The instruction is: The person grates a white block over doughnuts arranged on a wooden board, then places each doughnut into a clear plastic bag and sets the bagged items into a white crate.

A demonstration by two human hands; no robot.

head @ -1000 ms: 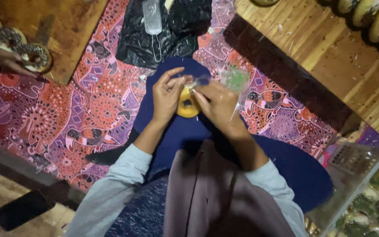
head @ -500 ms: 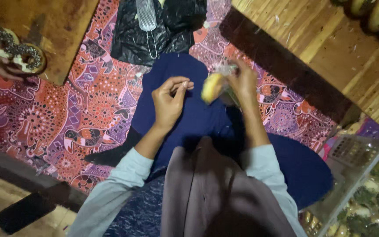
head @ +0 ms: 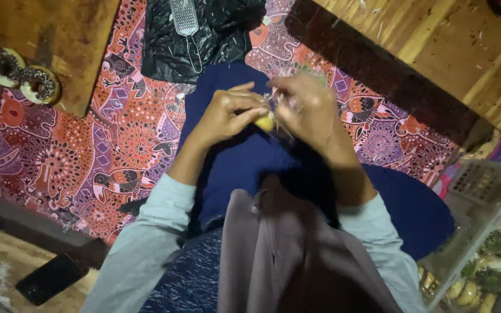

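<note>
Fingers of left hand (head: 224,116) and right hand (head: 308,110) pinching small yellow piece (head: 265,122), mostly hidden, blurred clear wrapper (head: 282,130)

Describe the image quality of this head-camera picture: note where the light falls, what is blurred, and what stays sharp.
Head view: dim, warm light overall, brightest on the wooden boards at upper right; the right hand is motion-blurred, the left hand only slightly; the small yellow item between them is soft and hard to identify; the patterned cloth and metal grater read sharper; the lower left corner is deeply shadowed.
</note>
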